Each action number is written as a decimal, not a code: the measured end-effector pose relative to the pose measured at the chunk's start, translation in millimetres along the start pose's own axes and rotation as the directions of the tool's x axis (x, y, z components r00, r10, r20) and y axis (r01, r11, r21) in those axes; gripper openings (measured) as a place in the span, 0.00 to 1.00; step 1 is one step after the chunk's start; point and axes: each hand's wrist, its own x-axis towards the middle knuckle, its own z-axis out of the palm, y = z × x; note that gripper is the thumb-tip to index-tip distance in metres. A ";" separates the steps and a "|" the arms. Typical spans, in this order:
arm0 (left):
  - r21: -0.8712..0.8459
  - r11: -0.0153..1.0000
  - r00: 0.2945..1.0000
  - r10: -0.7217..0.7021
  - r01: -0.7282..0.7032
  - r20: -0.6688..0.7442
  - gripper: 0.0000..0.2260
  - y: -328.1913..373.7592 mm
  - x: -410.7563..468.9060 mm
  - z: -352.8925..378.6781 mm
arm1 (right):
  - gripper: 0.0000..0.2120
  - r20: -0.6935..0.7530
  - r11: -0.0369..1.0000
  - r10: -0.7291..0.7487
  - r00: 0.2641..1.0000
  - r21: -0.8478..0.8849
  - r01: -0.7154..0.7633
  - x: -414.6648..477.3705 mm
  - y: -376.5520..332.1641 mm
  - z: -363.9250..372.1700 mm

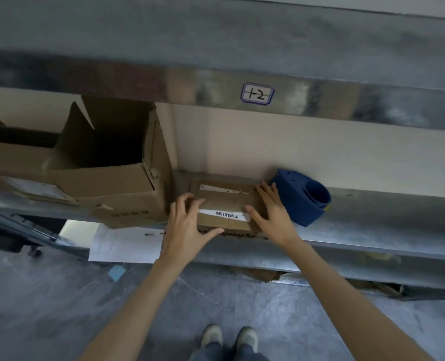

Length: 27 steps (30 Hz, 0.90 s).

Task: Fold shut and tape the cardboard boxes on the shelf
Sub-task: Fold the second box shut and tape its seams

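- The small box [226, 201] sits at the front edge of the metal shelf [372, 217], between the large box [117, 188] on its left and the blue tape dispenser [304, 199] on its right.
- Your left hand [187, 222] grips the small box's left end: the fingers curl over the top and the thumb lies along the front face.
- Your right hand [273, 212] lies flat on the right part of the top, fingers straight, pressing down and not closed around anything.
- The top flaps look folded down under your hands. A barcode label [224, 214] runs across the top, and I cannot tell whether any fresh tape is on yet.
- Expect this box to be light and fairly stiff. The flaps will probably spring up if you let go with both hands at once.
- Keep one palm over the seam where the flaps meet, and hold the box by its short ends, not by the thin flap edges, which can crease.
- The bare metal shelf looks slick, so the box may slide back when you press on it. Steady it with your left hand.
- The tape dispenser lies just beside your right fingers, an easy reach.
- The large box stands open, with its flaps up, and has yet to be folded shut.
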 end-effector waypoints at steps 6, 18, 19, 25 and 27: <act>-0.211 0.975 0.997 -0.075 0.074 0.003 0.38 0.9 13.6 8.9 | 0.34 -0.107 0.995 -0.028 0.994 -0.103 0.017 10.7 6.7 -5.3; -0.330 0.936 0.992 -0.101 0.120 0.074 0.52 -3.8 30.2 19.7 | 0.33 -0.140 0.995 -0.077 0.987 -0.073 0.067 9.3 13.8 15.8; -0.335 0.935 0.993 -0.100 0.116 0.063 0.52 -4.7 30.5 20.5 | 0.33 -0.152 0.995 -0.079 0.985 -0.073 0.069 10.4 13.9 16.8; -0.344 0.933 0.994 -0.089 0.105 0.061 0.52 -6.1 31.2 20.8 | 0.33 -0.175 0.997 -0.056 0.983 0.043 0.065 11.1 19.1 14.6; -0.337 0.939 0.997 -0.061 0.073 0.048 0.52 -6.6 30.6 21.7 | 0.29 -0.196 0.992 -0.050 0.979 0.107 0.072 9.7 18.6 17.2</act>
